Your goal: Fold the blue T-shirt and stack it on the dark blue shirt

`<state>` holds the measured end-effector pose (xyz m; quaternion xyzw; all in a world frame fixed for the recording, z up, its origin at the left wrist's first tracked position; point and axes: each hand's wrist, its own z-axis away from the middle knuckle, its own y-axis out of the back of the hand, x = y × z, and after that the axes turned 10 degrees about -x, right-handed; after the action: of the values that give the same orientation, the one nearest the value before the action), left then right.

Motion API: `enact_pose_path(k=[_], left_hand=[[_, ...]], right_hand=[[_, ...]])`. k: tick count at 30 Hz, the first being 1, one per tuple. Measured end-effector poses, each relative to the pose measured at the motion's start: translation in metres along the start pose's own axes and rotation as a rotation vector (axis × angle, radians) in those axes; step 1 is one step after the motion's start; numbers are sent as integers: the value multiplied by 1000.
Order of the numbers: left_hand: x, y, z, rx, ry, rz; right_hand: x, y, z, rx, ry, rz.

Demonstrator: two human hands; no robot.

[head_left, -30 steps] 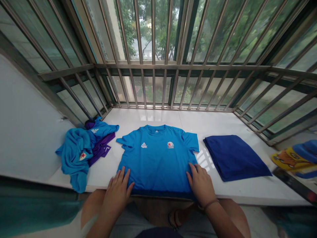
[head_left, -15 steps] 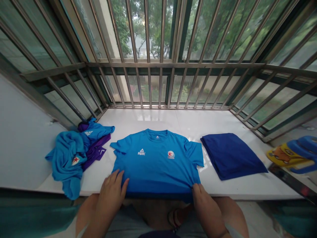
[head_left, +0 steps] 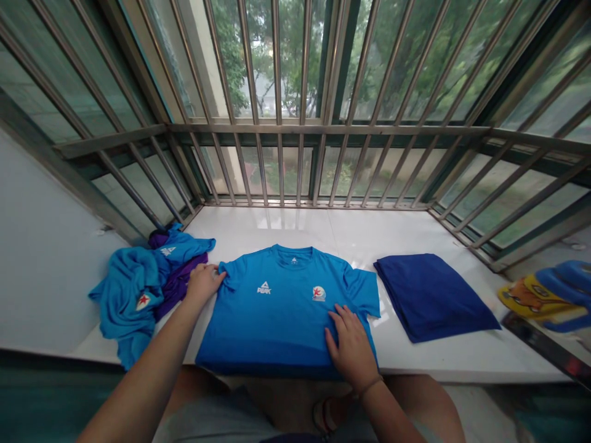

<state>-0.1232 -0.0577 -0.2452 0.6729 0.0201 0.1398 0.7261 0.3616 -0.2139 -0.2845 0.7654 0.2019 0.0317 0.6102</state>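
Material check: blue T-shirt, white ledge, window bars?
Blue T-shirt: thin fabric, possibly polyester; smooth, faint sheen, soft creases at the sleeves.
White ledge: polished stone or tile, can't tell which; glossy, with window reflections.
Window bars: metal, likely stainless steel; grey, fairly shiny, with bright highlights along their length.

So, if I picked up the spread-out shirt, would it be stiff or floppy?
Probably floppy: the shirt has soft creases at its sleeves. It's likely light, since it looks thin. Pushed, it might slide, because the ledge looks shiny.
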Motion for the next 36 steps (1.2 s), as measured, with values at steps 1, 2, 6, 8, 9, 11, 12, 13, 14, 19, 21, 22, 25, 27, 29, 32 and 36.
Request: enact_pose_path(k=[1, 2, 6, 8, 9, 11, 12, 13, 14, 19, 21, 22, 25, 27, 29, 32, 36], left_hand=[[4, 1, -4, -8, -35, 24], [8, 1, -7, -20, -75, 57], [26, -1, -11, -134, -296, 238], [32, -4, -7, -167, -359, 262], [34, -5, -4, -155, -343, 235], [37, -7, 4, -103, -222, 138], [38, -6, 8, -90, -146, 94], [39, -4, 12, -96, -82, 66], [40, -1, 16, -117, -40, 56], [28, 20, 43, 10, 41, 69], [14, 23, 56, 135, 149, 4], [6, 23, 63, 134, 207, -31], [-13, 16, 77, -11, 293, -86], [-17, 10, 79, -16, 254, -94], [-14, 6, 75, 20, 225, -74], [-4, 4, 64, -69, 246, 14], [3, 5, 51, -140, 207, 116]], right_hand=[[0, -1, 0, -9, -24, -11], [0, -2, 0, -17, -39, -23], [-1, 1, 1, -37, -65, -62], [-2, 3, 1, -45, -78, -71], [-3, 4, 1, -48, -81, -72], [-4, 4, 1, -49, -83, -71], [-4, 4, 0, -48, -83, -70], [-4, 4, 0, -46, -83, -70], [-4, 4, 0, -45, -83, -71], [-3, 4, 0, -45, -91, -77], [-3, 3, 0, -43, -90, -79], [-3, 3, 0, -43, -88, -80], [-3, 4, 0, -47, -85, -80], [-3, 5, 0, -54, -87, -79], [-3, 5, -1, -57, -87, -77], [-3, 5, -1, -50, -87, -74], [-4, 4, -1, -52, -93, -79]])
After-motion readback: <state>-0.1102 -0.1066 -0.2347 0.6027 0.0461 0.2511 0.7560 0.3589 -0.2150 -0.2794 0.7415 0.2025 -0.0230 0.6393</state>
